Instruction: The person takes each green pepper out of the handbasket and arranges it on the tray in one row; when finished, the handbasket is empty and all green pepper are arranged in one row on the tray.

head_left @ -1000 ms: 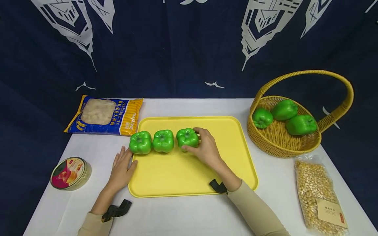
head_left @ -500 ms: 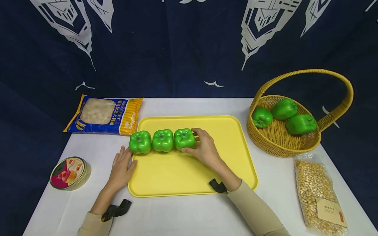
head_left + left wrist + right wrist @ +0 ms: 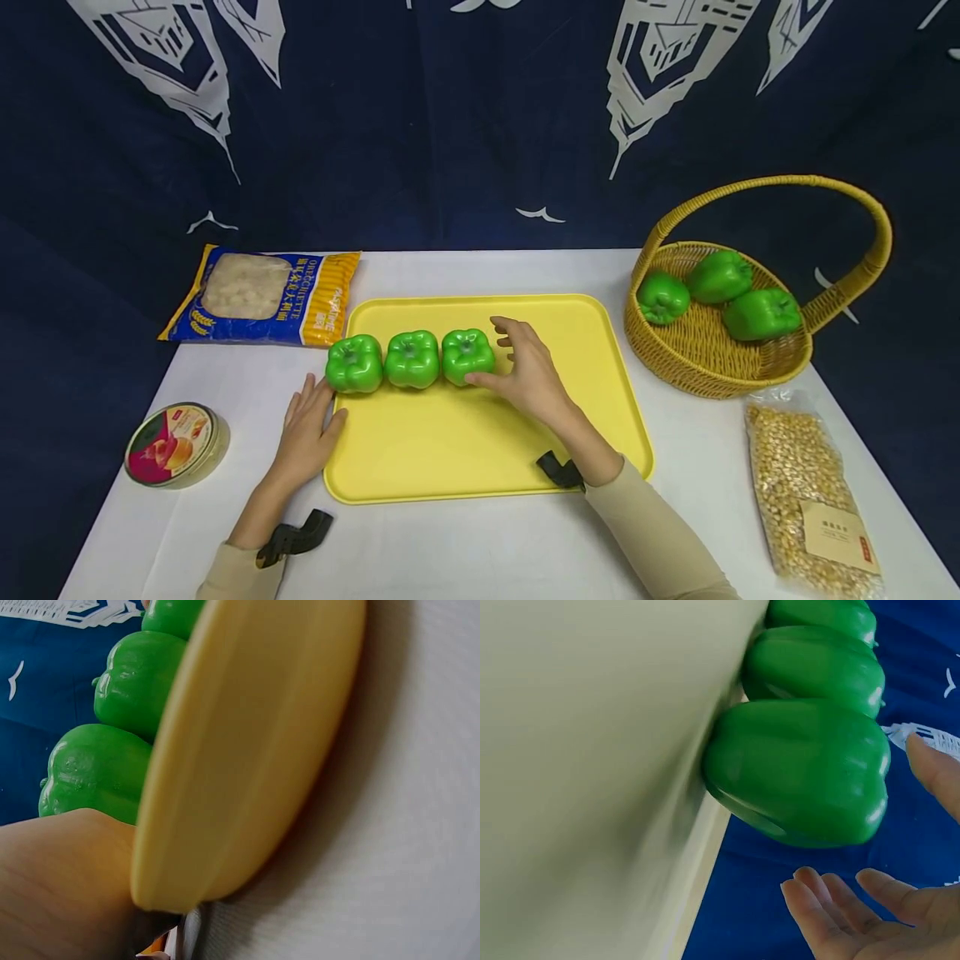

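Three green bell peppers stand in a row on a yellow tray (image 3: 480,450): a left one (image 3: 354,364), a middle one (image 3: 412,360) and a right one (image 3: 467,357). My right hand (image 3: 528,375) is spread beside the right pepper (image 3: 802,772); in the right wrist view its fingers (image 3: 817,907) stand apart from the pepper, with nothing held. At the tray's left edge rests my left hand (image 3: 306,433), fingers straight and fingertips near the left pepper. In the left wrist view the tray's rim (image 3: 247,750) hides part of the peppers.
A wicker basket (image 3: 675,371) with three more green peppers (image 3: 761,315) stands at the back right. In front of it lies a bag of corn kernels (image 3: 802,475). A pasta bag (image 3: 258,296) lies at the back left, and a round tin (image 3: 176,446) stands at the left.
The right pepper has moved left, up close to the middle one. My right hand has let go of it, its fingers spreading and drawing back slightly right. The left hand has stayed in place.
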### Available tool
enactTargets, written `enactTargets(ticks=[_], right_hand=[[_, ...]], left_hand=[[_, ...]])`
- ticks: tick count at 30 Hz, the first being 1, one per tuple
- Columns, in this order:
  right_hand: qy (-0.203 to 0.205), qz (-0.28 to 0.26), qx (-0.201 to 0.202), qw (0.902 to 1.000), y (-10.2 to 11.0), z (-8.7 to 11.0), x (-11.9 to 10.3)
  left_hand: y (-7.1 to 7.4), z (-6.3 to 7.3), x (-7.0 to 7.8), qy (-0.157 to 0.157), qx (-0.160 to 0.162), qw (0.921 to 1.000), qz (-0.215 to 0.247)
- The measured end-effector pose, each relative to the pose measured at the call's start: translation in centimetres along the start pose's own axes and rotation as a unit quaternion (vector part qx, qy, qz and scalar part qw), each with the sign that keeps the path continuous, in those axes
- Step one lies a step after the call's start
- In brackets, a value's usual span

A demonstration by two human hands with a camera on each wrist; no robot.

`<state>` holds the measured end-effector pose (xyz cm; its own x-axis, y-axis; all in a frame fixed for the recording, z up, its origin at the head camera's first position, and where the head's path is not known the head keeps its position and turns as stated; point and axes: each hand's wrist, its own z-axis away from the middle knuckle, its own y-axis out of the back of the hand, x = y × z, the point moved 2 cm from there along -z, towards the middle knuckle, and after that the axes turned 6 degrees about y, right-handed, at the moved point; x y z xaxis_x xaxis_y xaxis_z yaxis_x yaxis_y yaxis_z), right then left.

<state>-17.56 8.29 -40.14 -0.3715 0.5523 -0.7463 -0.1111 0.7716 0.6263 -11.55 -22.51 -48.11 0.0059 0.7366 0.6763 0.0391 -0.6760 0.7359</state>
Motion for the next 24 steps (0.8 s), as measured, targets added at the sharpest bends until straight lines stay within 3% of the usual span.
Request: enactTargets(ticks=[8, 15, 24], right_hand=[[0.035, -0.002, 0.002, 0.9994, 0.8, 0.2, -0.4], [0.052, 0.005, 0.012, 0.9986, 2.2, 0.8, 0.7], [0.037, 0.036, 0.078, 0.9956, 7.5, 2.4, 3.7]], left_hand=[[0.0, -0.1, -0.2, 0.014, -0.014, 0.9998, 0.001], [0.0, -0.1, -0.2, 0.011, -0.012, 0.9999, -0.001], [-0.1, -0.1, -0.1, 0.010, -0.012, 0.9999, 0.000]])
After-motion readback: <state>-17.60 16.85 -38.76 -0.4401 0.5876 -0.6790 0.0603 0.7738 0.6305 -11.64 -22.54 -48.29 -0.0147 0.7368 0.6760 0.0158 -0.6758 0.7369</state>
